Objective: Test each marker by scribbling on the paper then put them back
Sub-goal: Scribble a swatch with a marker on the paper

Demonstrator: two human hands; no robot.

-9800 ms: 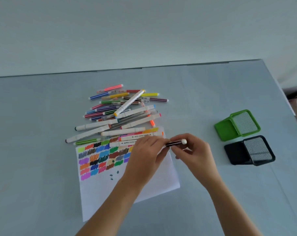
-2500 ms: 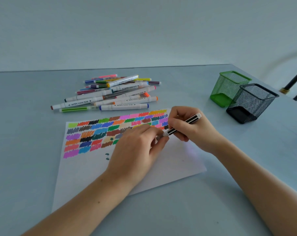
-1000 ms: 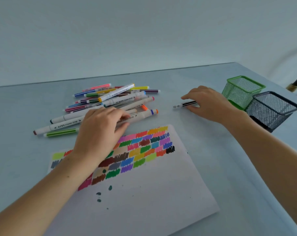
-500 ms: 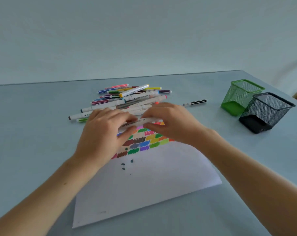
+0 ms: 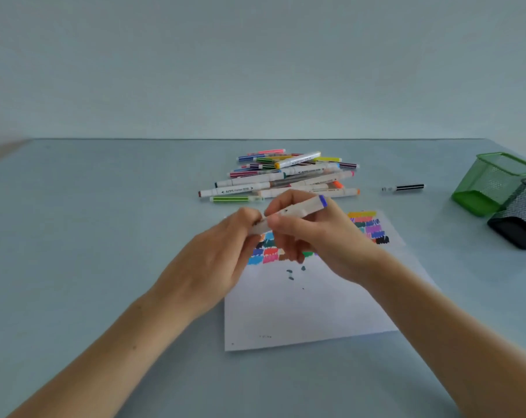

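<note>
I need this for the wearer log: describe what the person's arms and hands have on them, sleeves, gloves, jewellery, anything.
Nothing is worn. The left hand and the right hand are bare: no gloves, and no rings show on the fingers in view. Both forearms are bare to the frame's edge, so no sleeve, cuff, watch or bracelet appears. No markings are legible.

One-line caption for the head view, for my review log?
Both hands, left hand and right hand, hold a white blue-ended marker above the swatch-filled paper, marker pile behind.
</note>
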